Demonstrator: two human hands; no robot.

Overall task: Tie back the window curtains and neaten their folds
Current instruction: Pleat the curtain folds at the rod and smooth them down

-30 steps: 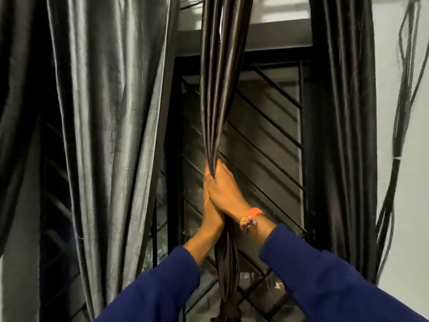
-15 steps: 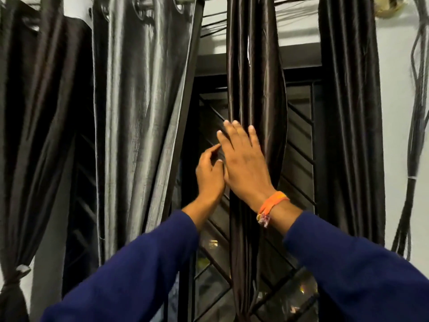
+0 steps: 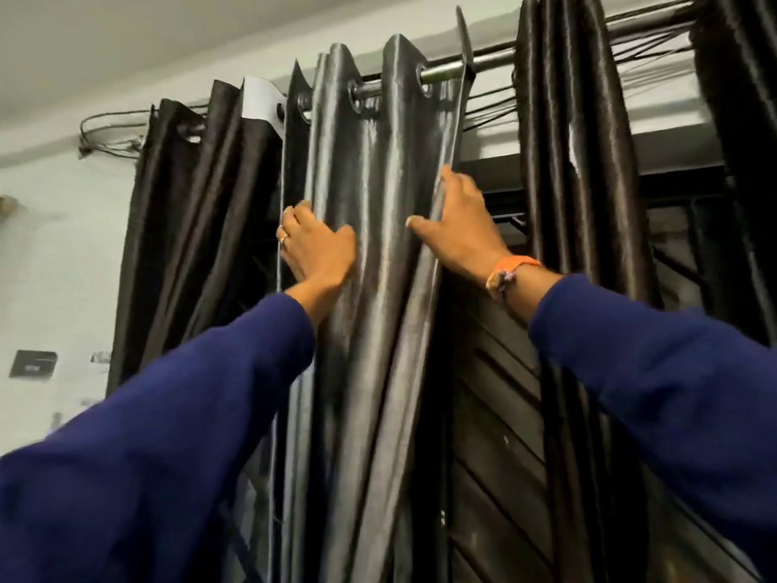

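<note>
Reaching up with both hands into the grey curtain (image 3: pixel 378 254), high near the rod (image 3: pixel 445 71). Left hand (image 3: pixel 317 252) curling its fingers (image 3: pixel 294 223) around the curtain's left edge fold, gripping that fold. Right hand (image 3: pixel 460 229) pressing along the right edge, fingers (image 3: pixel 456 185) hooking over the hem and pinching it, thumb spread flat on the front face.

Risking, from here, a hard sideways tug: eyelets jamming on the rod instead of sliding, or the rod shifting in its mounts. Also risking uneven folds, since both hands are holding only the outer edges and leaving the middle pleats loose to collapse. Loose cables (image 3: pixel 496 107) running just behind the rod near the curtain top, so possibly snagging if the cloth gets pushed along. Ring (image 3: pixel 285 239) and orange wristband (image 3: pixel 511 269) possibly catching the smooth weave.

Hanging from metal eyelets on the rod, between a darker brown curtain (image 3: pixel 189 229) on the left and another dark curtain (image 3: pixel 563 195) on the right. Shining like satin, falling in a few broad, slightly crooked folds, with one top corner sticking up past the rod. Not yet tied back, judging by the free hang; lower part going out of view behind the blue sleeves (image 3: pixel 656 372).
</note>
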